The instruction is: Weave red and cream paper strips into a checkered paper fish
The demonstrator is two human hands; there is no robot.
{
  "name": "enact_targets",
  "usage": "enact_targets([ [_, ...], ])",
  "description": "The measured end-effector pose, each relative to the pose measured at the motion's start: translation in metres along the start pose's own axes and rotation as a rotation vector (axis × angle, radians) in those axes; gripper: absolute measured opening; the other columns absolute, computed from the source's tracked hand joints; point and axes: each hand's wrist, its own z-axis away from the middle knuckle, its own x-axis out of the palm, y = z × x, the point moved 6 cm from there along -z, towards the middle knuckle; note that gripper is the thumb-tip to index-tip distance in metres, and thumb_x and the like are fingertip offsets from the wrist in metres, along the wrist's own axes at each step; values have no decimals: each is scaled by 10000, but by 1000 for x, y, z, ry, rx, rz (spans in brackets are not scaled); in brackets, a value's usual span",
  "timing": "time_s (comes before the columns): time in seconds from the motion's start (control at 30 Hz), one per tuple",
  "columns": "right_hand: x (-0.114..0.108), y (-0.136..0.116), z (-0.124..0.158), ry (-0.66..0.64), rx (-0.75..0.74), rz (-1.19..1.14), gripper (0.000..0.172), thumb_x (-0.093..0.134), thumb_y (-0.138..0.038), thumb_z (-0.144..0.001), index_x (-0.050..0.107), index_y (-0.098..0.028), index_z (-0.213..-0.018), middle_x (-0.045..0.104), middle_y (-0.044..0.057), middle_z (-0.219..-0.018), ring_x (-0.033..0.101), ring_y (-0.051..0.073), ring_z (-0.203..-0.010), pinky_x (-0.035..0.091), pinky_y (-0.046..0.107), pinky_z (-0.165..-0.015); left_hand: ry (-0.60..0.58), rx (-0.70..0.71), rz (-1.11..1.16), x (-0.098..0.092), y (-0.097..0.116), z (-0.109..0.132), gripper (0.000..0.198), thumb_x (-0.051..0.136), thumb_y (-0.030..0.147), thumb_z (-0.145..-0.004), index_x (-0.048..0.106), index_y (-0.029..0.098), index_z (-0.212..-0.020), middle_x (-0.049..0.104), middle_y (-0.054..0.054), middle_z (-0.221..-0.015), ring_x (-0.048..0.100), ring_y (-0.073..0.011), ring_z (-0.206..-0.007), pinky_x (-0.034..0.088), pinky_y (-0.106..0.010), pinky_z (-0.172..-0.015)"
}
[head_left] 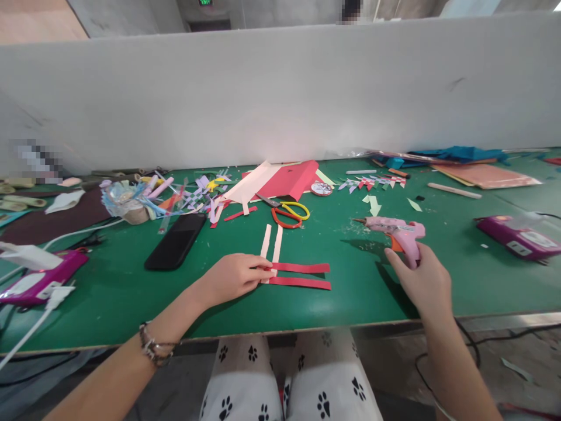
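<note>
Glue gun (405, 229), pink, is in R grip (427, 285), wrapped around its handle (411, 254); nozzle (360, 220) points to L. L grip (234, 276) pinches the crossing of 2 red strips (302, 268) & 2 pale strips (277, 242): red ones extend to R of this grip, pale ones go away from the body. Scissors (284, 211) w/ red & yellow loops lie beyond L grip, nr tips of pale strips. Black phone (175, 242) is on bench (342, 310), to L of same grip.
</note>
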Motion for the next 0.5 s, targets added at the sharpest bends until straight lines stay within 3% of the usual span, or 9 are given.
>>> enact_targets([
  [0.17,0,-1,1,-14,22,2,298,437,-519,-584,344,-236,-601,408,-12,-525,371,143,-473,275,273,-473,2,-101,112,-3,3,3,312,351,182,-830,601,217,-1014,607,-50,-1081,568,-174,-957,447,-305,-813],
  [0.23,-1,-1,1,-19,25,-5,296,439,-518,-590,361,-234,-626,416,-12,-529,377,147,-474,277,271,-469,51,-228,158,-5,-3,6,327,381,246,-826,540,200,-1108,557,-72,-1141,519,-178,-1039,423,-298,-869],
  [0.33,-3,-2,-4,-28,-14,33,287,438,-510,-605,356,-235,-627,428,-6,-555,377,149,-490,282,267,-470,92,-498,69,-6,-16,11,523,514,416,-744,462,142,-1187,483,-136,-1202,447,-267,-1115,395,-380,-911],
  [0.4,-6,-2,-14,-28,-44,85,273,442,-490,-619,340,-237,-603,436,0,-576,382,151,-506,288,266,-475,72,-646,-9,-4,-22,12,575,577,460,-684,495,115,-1136,498,-155,-1155,459,-312,-1074,400,-429,-888],
  [0.5,-11,5,-36,-40,-20,151,266,458,-468,-635,327,-242,-586,436,4,-568,394,158,-505,301,271,-477,52,-722,-17,-2,-19,6,396,609,379,-676,561,125,-976,537,-119,-1028,505,-282,-973,427,-409,-841],
])
